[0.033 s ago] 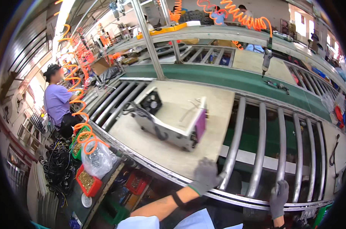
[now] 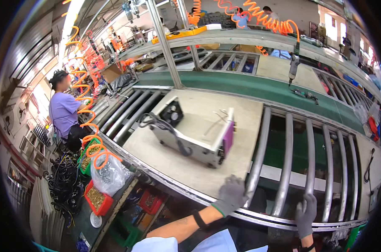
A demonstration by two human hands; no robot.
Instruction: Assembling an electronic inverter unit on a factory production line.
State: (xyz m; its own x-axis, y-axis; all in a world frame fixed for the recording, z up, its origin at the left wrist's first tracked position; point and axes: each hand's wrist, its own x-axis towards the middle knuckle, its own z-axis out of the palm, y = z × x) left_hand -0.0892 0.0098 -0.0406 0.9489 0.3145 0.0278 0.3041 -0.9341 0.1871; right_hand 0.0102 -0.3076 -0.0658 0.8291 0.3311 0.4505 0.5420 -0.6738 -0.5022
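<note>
Head view: L hand (image 2: 231,196) at 5 o'clk, spread, unclenched, on pale board (image 2: 178,172). R hand (image 2: 306,215) at 4 o'clk, by near roller (image 2: 310,159) end; grip: can't tell. Open metal housing (image 2: 204,152) w/ fan (image 2: 171,113), blk cable (image 2: 183,147), mid-dial, atop board.

A factory workshop, by the look of its assembly line: metal rollers (image 2: 287,164) bear a board (image 2: 243,128), and an open metal case (image 2: 203,154) stands inside the board's edges. Beyond its far edge runs a green belt (image 2: 224,82), with a powered screwdriver (image 2: 294,68) hanging from an orange coiled hose (image 2: 286,27). A red bin (image 2: 108,205) of small metal parts (image 2: 97,197) sits on the side bench (image 2: 106,219).
</note>
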